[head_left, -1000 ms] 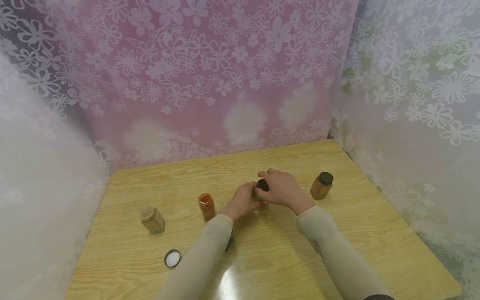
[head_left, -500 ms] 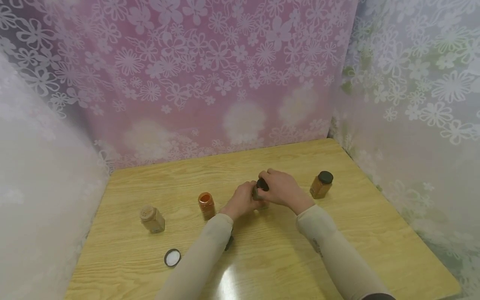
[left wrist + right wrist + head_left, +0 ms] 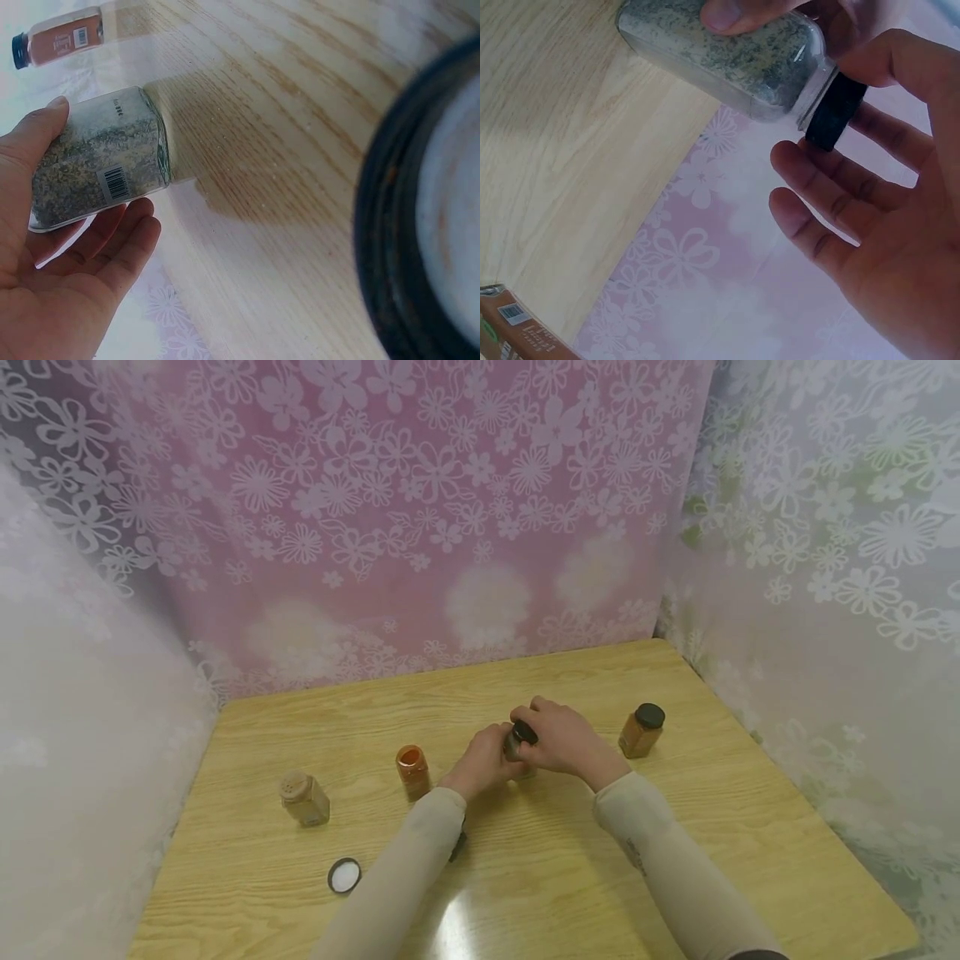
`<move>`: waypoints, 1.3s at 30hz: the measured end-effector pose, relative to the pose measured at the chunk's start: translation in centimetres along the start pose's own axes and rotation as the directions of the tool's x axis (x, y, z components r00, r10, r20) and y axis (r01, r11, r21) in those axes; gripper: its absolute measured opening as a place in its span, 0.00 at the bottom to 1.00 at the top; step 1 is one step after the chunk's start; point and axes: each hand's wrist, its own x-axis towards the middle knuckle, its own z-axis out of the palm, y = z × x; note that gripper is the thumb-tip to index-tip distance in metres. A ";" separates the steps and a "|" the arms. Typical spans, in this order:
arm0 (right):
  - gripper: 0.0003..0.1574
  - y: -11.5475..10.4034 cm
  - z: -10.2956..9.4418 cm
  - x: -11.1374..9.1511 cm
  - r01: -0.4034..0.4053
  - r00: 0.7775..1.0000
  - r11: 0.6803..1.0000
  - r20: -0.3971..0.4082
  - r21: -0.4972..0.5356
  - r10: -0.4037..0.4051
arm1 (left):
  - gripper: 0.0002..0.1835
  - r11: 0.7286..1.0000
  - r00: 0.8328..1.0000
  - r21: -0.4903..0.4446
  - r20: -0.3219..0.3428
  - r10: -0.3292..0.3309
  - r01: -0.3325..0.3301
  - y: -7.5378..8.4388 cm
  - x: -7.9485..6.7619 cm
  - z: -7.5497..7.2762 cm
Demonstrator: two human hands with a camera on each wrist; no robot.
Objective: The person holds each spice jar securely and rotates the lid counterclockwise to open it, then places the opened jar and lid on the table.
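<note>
A clear glass jar of dried green herbs (image 3: 97, 161) stands near the middle of the table. My left hand (image 3: 483, 762) holds its body between thumb and fingers. At the jar's mouth is a black lid (image 3: 835, 111), and a strip of the neck shows beneath it. My right hand (image 3: 564, 737) grips that lid with thumb and index finger; the other fingers are partly curled beside it in the right wrist view. Left of my hands, an orange-red spice jar (image 3: 413, 773) has no lid on it.
Farther left stands a jar of beige powder (image 3: 306, 799) with a perforated top. A loose lid (image 3: 345, 877) lies white side up in front. Another dark object (image 3: 458, 845) is partly behind my left sleeve. A black-lidded brown jar (image 3: 642, 731) stands right on the table (image 3: 750, 852).
My right hand's fingers have shifted slightly left over the lid, and the lid's visible part has changed a little. The left hand and the other jars stay in place.
</note>
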 end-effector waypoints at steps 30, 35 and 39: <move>0.27 0.0 -0.1 -0.2 0.008 0.999 1.000 -0.045 -0.012 -0.009 | 0.26 1.000 1.000 -0.014 -0.005 -0.005 0.005 0.1 0.0 -0.1; 0.27 0.0 0.0 -0.6 0.061 0.994 0.998 -0.086 0.003 -0.061 | 0.26 1.000 1.000 -0.011 -0.005 -0.009 0.009 0.2 0.0 -0.1; 0.28 -0.1 0.2 -1.2 0.046 0.991 0.999 -0.124 -0.010 -0.047 | 0.23 1.000 1.000 -0.016 -0.010 -0.007 0.007 0.2 -0.1 0.0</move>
